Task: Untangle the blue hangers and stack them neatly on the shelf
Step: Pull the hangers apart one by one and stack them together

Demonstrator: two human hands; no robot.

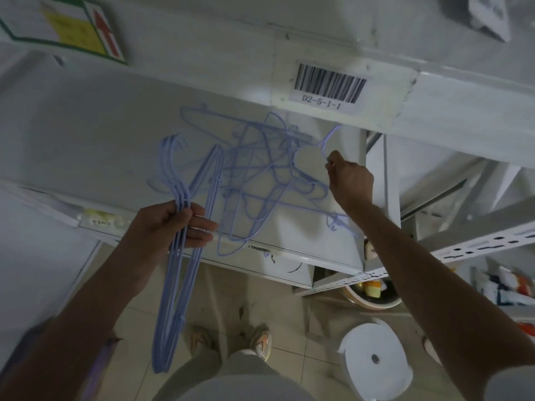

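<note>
A tangle of thin blue wire hangers (260,175) lies on the white shelf (86,134) in front of me. My left hand (170,224) grips a bundle of several aligned blue hangers (179,285) near their necks; the bundle hangs down past the shelf's front edge toward the floor. My right hand (348,178) reaches over the tangle's right side and pinches the hook of one hanger (325,143) that rises toward the barcode label.
A barcode label (328,85) marked D2-5-1-1 sits on the beam above the shelf. A slotted metal shelf upright (434,250) runs at the right. A white round stool (376,360) and a bowl with items (373,290) stand on the tiled floor below.
</note>
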